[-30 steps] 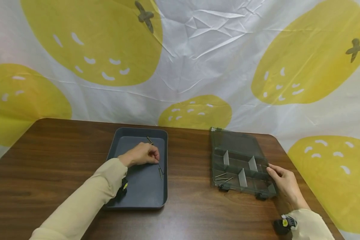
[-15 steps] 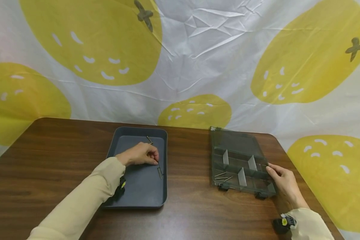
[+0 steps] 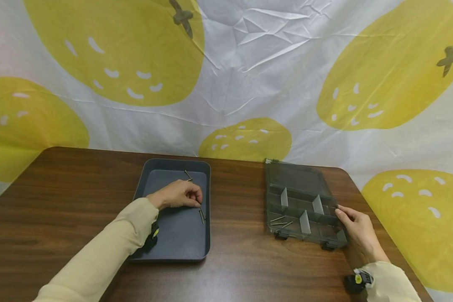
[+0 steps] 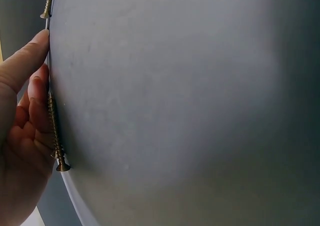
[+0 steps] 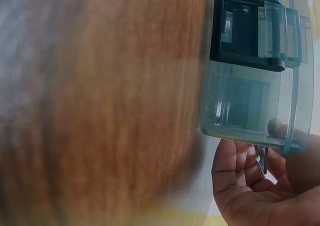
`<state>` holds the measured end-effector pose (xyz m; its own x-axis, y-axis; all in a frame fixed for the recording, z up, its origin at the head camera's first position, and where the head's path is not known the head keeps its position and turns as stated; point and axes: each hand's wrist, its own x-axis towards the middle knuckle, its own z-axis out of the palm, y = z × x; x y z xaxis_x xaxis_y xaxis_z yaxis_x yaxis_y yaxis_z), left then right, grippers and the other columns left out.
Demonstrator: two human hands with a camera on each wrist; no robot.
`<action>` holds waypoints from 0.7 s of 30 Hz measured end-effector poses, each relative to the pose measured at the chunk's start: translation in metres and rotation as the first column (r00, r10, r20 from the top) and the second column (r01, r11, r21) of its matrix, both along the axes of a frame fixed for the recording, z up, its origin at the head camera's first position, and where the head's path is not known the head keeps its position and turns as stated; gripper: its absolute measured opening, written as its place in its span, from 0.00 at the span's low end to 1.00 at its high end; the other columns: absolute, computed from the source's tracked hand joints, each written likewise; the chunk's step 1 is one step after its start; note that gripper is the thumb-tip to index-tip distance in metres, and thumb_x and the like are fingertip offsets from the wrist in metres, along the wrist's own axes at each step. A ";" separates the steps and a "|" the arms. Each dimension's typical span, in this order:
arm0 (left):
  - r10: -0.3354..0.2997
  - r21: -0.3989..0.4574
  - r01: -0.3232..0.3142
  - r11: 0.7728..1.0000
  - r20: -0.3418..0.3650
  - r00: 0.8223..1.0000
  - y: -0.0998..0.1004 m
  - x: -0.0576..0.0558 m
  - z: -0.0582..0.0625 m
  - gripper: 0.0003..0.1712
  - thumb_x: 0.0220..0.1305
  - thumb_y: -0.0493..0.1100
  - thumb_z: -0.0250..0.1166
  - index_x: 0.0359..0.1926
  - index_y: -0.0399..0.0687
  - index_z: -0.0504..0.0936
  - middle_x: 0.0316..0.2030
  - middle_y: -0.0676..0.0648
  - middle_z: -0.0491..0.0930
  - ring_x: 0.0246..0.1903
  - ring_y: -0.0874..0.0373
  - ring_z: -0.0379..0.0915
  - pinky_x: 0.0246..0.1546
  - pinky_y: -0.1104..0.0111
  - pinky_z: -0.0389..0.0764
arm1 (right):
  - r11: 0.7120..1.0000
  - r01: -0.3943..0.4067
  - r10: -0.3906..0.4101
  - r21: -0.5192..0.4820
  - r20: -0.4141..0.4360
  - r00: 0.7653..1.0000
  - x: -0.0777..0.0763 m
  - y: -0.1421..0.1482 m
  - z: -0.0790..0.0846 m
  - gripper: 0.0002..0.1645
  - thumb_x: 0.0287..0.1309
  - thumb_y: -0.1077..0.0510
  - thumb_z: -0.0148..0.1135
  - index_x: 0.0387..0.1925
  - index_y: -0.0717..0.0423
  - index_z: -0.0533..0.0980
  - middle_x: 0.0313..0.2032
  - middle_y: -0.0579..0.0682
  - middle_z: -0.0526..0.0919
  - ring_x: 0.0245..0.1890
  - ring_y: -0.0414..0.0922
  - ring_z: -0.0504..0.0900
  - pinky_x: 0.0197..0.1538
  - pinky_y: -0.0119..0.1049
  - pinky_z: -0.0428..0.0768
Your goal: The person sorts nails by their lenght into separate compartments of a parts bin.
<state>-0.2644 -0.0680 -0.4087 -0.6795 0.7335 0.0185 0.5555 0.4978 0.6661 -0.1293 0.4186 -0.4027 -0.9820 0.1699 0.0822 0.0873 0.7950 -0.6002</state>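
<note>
My left hand (image 3: 176,193) is down in the dark grey tray (image 3: 179,241), fingers curled with thumb and fingertips close to the tips of two brass screws (image 3: 202,216). In the left wrist view a gap shows between thumb and fingers; the paired screws (image 4: 55,126) lie on one side and another screw (image 4: 48,3) lies past the thumb. My right hand (image 3: 358,228) grips the right edge of a smoky clear compartment box (image 3: 300,178), thumb on top and fingers against its side. Three screws (image 3: 281,221) lie in its front left compartment.
Further screws (image 3: 188,175) lie near the tray's far right corner. White dividers (image 3: 304,222) split the box, and black latches (image 3: 328,246) sit along its front. The brown wooden table (image 3: 238,251) ends at a hanging cloth (image 3: 241,92) with yellow fruit shapes.
My left fingertips have shifted very slightly, and the screw tip that met them earlier now shows just below them. The two screws beside them have moved a little. The right hand and box stay put.
</note>
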 end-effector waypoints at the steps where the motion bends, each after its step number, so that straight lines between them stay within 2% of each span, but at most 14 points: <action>1: -0.006 0.001 0.006 1.000 -0.001 1.000 0.000 0.000 0.000 0.05 0.54 0.40 0.70 0.27 0.49 0.81 0.21 0.56 0.73 0.23 0.66 0.66 0.28 0.73 0.67 | 1.000 0.000 0.000 0.004 0.000 1.000 0.000 0.000 0.000 0.30 0.71 0.50 0.44 0.60 0.72 0.66 0.57 0.70 0.71 0.57 0.65 0.70 0.37 0.15 0.68; 8: -0.047 -0.015 0.047 0.999 0.000 0.999 -0.001 -0.001 0.002 0.06 0.52 0.41 0.71 0.26 0.48 0.80 0.21 0.56 0.73 0.24 0.66 0.66 0.28 0.73 0.67 | 1.000 0.007 -0.007 0.003 0.005 1.000 0.001 0.000 0.000 0.30 0.70 0.50 0.45 0.59 0.73 0.67 0.56 0.71 0.71 0.57 0.65 0.70 0.38 0.16 0.68; 21: -0.058 -0.015 0.058 0.998 0.042 0.997 -0.005 -0.005 0.000 0.07 0.51 0.42 0.72 0.25 0.48 0.81 0.25 0.54 0.74 0.26 0.66 0.67 0.29 0.74 0.69 | 1.000 0.022 -0.022 0.004 0.005 1.000 -0.001 -0.001 -0.001 0.29 0.70 0.51 0.46 0.58 0.74 0.67 0.55 0.71 0.71 0.56 0.64 0.70 0.36 0.12 0.65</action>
